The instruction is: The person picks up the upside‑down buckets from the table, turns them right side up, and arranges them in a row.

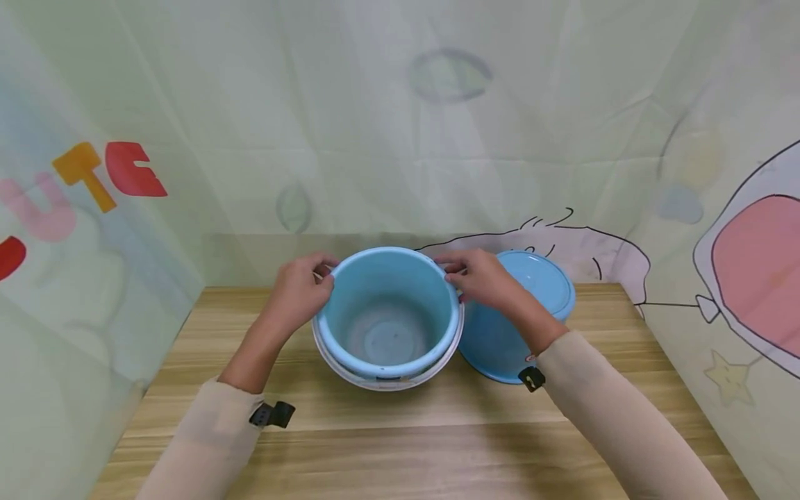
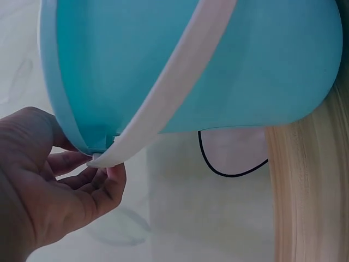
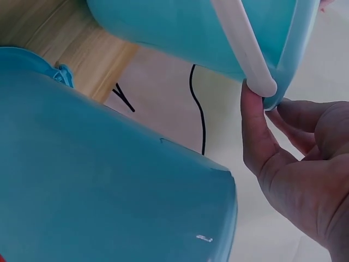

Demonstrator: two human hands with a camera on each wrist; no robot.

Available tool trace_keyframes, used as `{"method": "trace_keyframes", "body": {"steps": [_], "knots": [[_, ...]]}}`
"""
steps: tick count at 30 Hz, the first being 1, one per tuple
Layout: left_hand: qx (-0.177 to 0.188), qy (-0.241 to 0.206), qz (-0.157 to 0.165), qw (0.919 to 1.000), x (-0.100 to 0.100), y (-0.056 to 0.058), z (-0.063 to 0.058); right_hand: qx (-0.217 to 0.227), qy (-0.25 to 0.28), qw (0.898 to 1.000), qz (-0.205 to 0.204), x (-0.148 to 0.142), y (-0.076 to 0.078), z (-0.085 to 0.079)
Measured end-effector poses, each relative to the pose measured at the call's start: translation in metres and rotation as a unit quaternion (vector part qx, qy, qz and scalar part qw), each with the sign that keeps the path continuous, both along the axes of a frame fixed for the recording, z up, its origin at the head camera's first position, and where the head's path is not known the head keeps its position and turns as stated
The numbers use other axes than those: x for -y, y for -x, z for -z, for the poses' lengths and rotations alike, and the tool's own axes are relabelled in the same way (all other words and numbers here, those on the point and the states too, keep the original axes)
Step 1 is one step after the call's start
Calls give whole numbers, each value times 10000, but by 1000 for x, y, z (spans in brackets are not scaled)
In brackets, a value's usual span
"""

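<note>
A light blue bucket stands upright on the wooden desk, mouth up, its white handle hanging down round the near side. The person's left hand pinches the rim at one handle joint, fingers bent; the right hand pinches the opposite joint likewise. Under the right forearm, just beside, a darker blue bucket sits upside down.

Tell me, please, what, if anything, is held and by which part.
The left hand and right hand hold the round light-blue plastic bucket by its rim, near the ends of its white handle.
</note>
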State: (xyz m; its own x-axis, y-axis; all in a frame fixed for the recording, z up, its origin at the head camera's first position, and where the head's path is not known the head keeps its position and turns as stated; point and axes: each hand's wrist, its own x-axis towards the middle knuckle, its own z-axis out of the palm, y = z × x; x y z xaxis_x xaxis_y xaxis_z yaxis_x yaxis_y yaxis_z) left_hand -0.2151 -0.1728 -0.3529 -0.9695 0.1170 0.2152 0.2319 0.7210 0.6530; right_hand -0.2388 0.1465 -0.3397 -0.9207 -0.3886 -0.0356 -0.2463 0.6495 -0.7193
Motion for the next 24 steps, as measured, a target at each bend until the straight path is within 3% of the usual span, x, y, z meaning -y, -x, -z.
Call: {"method": "trace_keyframes", "body": {"steps": [8,16,19,24], "knots": [[32,24,-45,10000,2,6,6,-94,-140,9998,145,6,7,8],[112,46,-113,9999,3,12,11,-696,-509,9962,133,14,9,12],[91,64,-102,9999,4,12,12,-946,-687,9931,51,18,7,11],[64,139,-10,9999,4,5,12,-940,-649,9934,47,18,0,13]]}}
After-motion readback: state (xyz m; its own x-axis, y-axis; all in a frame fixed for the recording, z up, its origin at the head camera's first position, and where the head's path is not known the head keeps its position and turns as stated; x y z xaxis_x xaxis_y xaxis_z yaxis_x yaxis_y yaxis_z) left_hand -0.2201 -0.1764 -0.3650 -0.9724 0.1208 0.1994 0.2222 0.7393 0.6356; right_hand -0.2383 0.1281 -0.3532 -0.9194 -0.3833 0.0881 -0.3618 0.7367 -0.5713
